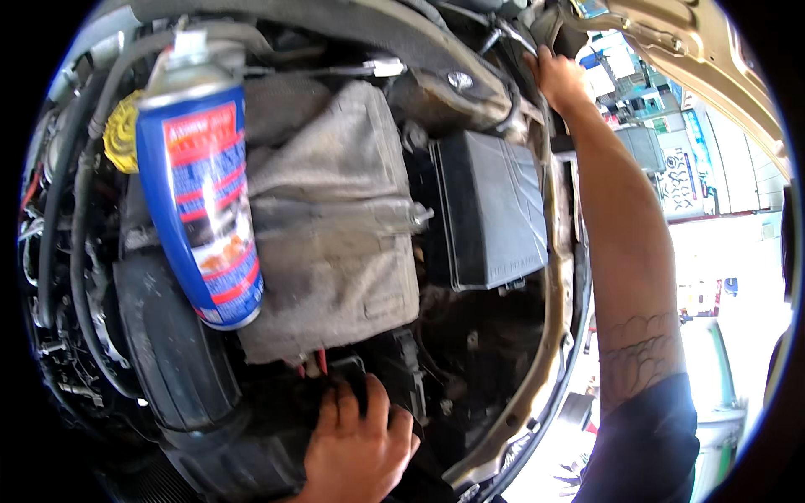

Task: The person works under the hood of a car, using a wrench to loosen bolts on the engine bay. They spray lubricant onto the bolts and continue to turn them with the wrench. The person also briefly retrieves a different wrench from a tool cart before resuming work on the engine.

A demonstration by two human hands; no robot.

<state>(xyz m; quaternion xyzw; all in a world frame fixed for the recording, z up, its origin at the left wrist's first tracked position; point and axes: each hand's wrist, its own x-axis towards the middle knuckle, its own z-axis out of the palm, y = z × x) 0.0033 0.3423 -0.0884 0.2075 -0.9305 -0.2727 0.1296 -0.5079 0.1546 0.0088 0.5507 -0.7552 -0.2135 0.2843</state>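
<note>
Neighbouring left hand [359, 444]: stained grey cover [335, 281]

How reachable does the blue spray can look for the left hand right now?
Probably yes: nothing visible covers the blue spray can, and the left hand looks nearby, beside the grey-brown cover.

This looks like a car workshop: an engine bay [554, 323] surrounds the left fingers [377, 404], a spray can [201, 197] is ahead-left of them; right of the right fingers [547, 67], a raised hood [700, 67] and cluttered wall [681, 180].
</note>
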